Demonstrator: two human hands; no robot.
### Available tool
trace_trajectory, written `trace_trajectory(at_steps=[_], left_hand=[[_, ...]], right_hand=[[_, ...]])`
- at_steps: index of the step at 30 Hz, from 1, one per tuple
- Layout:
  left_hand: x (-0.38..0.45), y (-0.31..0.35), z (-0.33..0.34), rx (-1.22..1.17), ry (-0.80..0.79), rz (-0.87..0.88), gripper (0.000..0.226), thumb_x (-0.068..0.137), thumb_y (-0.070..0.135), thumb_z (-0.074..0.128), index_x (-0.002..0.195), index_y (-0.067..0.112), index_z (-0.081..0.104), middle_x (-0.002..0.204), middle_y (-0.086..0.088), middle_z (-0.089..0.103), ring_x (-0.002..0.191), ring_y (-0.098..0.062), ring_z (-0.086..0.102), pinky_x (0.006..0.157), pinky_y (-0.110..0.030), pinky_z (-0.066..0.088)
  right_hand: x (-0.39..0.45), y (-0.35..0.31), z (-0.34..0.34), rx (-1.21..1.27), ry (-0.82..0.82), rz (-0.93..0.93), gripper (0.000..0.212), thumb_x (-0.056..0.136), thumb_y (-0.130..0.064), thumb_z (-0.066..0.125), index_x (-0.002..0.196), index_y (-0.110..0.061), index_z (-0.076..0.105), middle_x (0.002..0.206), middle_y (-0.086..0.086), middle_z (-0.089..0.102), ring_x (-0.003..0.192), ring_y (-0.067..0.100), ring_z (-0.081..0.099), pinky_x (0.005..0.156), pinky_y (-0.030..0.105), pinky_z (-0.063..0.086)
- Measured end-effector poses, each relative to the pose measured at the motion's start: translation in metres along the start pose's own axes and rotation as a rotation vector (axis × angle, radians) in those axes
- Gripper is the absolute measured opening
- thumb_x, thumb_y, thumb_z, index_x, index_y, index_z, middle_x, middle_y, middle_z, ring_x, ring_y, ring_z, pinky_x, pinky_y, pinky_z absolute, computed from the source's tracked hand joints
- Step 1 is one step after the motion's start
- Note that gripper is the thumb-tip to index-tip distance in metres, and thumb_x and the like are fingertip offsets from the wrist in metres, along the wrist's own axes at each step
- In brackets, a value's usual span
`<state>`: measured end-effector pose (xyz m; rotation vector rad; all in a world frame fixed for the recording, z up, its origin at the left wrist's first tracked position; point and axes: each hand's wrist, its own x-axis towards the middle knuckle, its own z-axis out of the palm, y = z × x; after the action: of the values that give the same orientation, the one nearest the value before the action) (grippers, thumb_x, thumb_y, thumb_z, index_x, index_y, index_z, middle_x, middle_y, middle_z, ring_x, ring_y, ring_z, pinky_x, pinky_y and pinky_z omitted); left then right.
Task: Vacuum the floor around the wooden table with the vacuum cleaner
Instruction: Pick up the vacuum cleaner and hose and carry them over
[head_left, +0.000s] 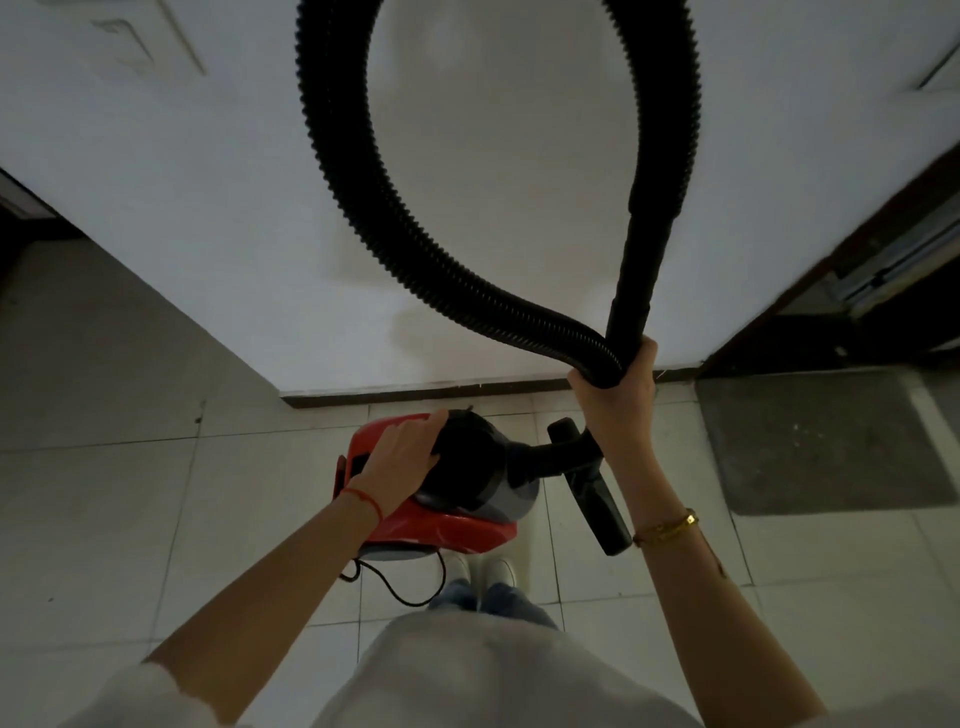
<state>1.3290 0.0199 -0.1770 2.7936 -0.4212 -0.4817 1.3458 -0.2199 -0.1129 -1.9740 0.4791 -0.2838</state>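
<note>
My right hand (618, 374) grips the looped hose (332, 171) at centre-right; my left hand (402, 457) rests fingers spread on the vacuum cleaner (467, 519) below-left; floor nozzle (592, 493) hangs lengthwise under the right wrist.

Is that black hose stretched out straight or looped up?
Looped. The hose arcs up out of the frame's top and comes back down to the right hand, which grips both of its ends together.

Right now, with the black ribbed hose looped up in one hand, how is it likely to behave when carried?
Probably floppy: the hose arcs in a big loop above the right hand gripping it. Its ribs likely resist slipping. It may swing and tug the red vacuum cleaner, where the left hand rests.
</note>
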Motion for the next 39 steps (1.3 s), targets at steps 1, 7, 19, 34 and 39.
trace_trajectory(at_steps=[1, 7, 19, 34, 39], left_hand=[[-0.003, 0.003, 0.000, 0.001, -0.003, 0.008, 0.045, 0.095, 0.017, 0.051, 0.136, 0.014, 0.035, 0.110, -0.007, 0.064, 0.095, -0.021, 0.063, 0.074, -0.024, 0.045], [-0.009, 0.015, 0.004, 0.014, -0.004, 0.086, 0.048, 0.094, 0.017, 0.051, 0.139, 0.012, 0.035, 0.114, -0.007, 0.064, 0.099, -0.022, 0.063, 0.081, -0.027, 0.048], [-0.006, 0.047, 0.004, 0.063, -0.073, 0.441, 0.045, 0.090, 0.012, 0.056, 0.133, 0.013, 0.042, 0.108, -0.009, 0.066, 0.096, -0.025, 0.064, 0.082, -0.036, 0.052], [-0.049, 0.144, 0.049, 0.228, -0.319, 1.070, 0.041, 0.088, 0.011, 0.056, 0.128, 0.014, 0.045, 0.103, -0.010, 0.068, 0.094, -0.028, 0.065, 0.081, -0.043, 0.052], [-0.092, 0.197, 0.078, 0.304, -0.381, 1.288, 0.042, 0.090, 0.011, 0.056, 0.130, 0.014, 0.044, 0.102, -0.009, 0.067, 0.095, -0.028, 0.065, 0.082, -0.042, 0.052]], right_hand=[[-0.004, 0.000, -0.005, -0.001, 0.005, 0.003, 0.059, 0.072, -0.006, 0.072, 0.119, -0.012, 0.038, 0.103, 0.009, 0.055, 0.090, 0.023, 0.061, 0.077, 0.041, 0.058], [-0.028, 0.006, -0.030, 0.000, 0.033, 0.045, 0.061, 0.067, -0.022, 0.072, 0.115, -0.026, 0.035, 0.100, 0.008, 0.058, 0.087, 0.025, 0.063, 0.071, 0.038, 0.057], [-0.113, 0.012, -0.081, 0.030, 0.423, 0.116, 0.055, 0.073, -0.006, 0.075, 0.105, -0.023, 0.034, 0.091, 0.001, 0.056, 0.077, 0.011, 0.057, 0.063, 0.018, 0.046], [-0.311, 0.040, -0.134, 0.051, 1.060, 0.347, 0.047, 0.073, -0.003, 0.071, 0.101, -0.017, 0.036, 0.091, 0.011, 0.054, 0.074, 0.017, 0.054, 0.058, 0.018, 0.044], [-0.382, 0.055, -0.155, 0.026, 1.272, 0.421, 0.047, 0.072, -0.005, 0.071, 0.102, -0.017, 0.037, 0.092, 0.015, 0.056, 0.074, 0.018, 0.054, 0.056, 0.009, 0.043]])
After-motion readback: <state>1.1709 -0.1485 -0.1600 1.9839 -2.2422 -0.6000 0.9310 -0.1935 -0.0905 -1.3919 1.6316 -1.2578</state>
